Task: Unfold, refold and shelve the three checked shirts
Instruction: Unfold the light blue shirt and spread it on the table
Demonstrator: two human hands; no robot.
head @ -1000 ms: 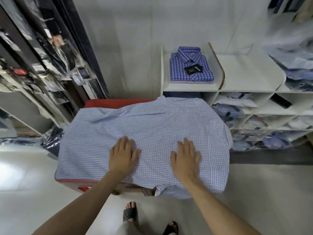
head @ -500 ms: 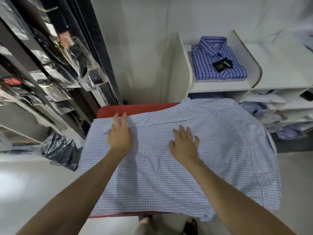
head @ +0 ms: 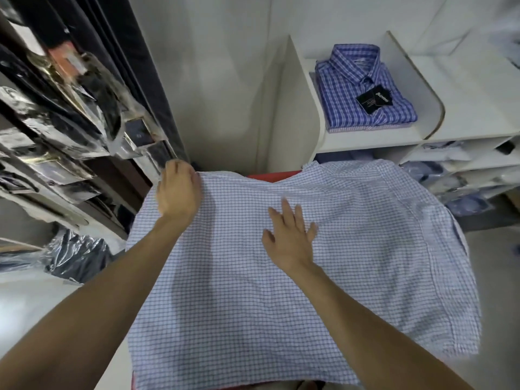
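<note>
A pale blue checked shirt lies spread flat, back side up, over a red stool whose far edge shows. At the shirt's far left corner my left hand has its fingers curled over the fabric edge. My right hand lies flat on the cloth near the middle, fingers straight and spread. A darker blue checked shirt, folded with a black tag, sits on the white shelf at the back right.
Racks of bagged dark clothing fill the left side, close to the shirt's left edge. Lower white cubbies at the right hold bagged shirts. A dark bagged bundle lies on the floor at the left.
My left hand slid away from me to the shirt's far left corner and curled over its edge. My right hand stayed flat on the cloth. The camera leaned in closer.
</note>
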